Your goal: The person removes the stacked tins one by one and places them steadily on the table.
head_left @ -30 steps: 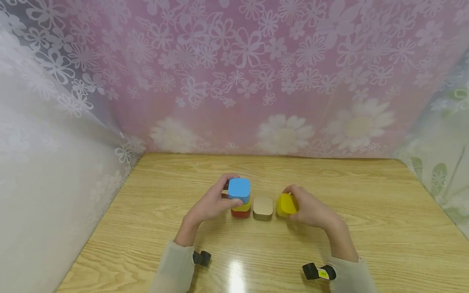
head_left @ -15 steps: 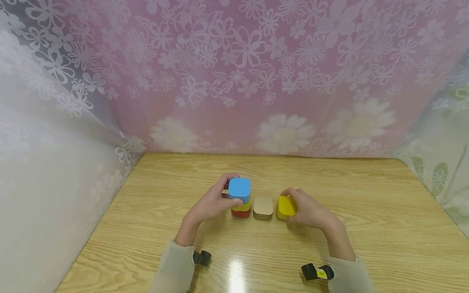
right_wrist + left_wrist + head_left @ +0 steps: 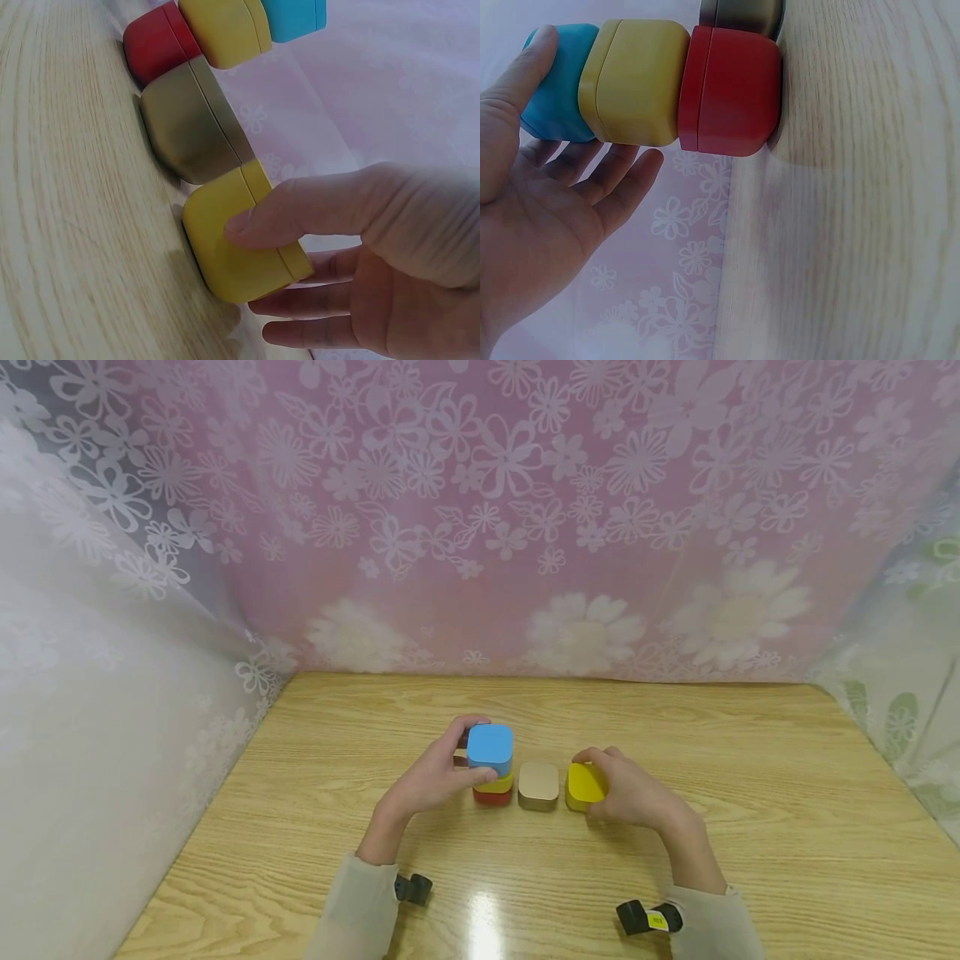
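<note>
Blue box tops the middle yellow box and red box; your left hand clasps it, probably steadying the stack. Your right hand pinches the end yellow box beside the gold box, likely controlling its position.

Bare hands, pale beige sleeves, black wrist cameras, yellow label on the right one.

White glare on the tabletop
</note>
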A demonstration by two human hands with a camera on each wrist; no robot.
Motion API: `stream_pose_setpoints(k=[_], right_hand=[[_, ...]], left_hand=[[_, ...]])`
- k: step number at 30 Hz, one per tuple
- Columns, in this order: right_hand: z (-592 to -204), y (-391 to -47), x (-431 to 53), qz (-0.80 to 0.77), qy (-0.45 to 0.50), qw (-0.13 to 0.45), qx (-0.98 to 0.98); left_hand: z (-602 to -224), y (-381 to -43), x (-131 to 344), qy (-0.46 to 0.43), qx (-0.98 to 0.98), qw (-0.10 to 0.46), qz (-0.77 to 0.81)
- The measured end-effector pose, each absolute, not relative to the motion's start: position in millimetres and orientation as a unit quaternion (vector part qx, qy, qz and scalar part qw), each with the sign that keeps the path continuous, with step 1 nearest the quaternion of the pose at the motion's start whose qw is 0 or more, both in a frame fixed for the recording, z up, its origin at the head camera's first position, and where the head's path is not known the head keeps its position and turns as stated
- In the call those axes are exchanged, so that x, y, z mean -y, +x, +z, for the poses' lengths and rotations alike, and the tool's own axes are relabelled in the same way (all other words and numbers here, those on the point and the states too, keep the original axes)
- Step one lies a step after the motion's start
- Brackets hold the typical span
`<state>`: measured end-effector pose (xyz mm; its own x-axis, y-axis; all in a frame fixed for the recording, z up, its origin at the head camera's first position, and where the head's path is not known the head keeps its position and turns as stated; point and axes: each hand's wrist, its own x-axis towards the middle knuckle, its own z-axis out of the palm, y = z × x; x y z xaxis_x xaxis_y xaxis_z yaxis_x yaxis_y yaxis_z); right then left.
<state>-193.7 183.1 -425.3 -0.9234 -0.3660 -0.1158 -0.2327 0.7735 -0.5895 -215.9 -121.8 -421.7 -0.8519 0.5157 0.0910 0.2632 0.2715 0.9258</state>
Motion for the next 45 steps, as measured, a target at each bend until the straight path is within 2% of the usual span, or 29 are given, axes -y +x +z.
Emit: stream_pose_setpoints(k=[33,45], right_hand=[[-428.5,-195.6,-184.7,-0.322,-0.175,0.118,-0.923],[-420.5,-193.4,-182.8,-0.363,-0.182,0.041,-0.913]], left_hand=[[-422.7,-214.7,124.7,0.250,-0.787,0.114,0.552],[-423.0,-215.3,123.1,0.253,-0.787,0.113,0.551]])
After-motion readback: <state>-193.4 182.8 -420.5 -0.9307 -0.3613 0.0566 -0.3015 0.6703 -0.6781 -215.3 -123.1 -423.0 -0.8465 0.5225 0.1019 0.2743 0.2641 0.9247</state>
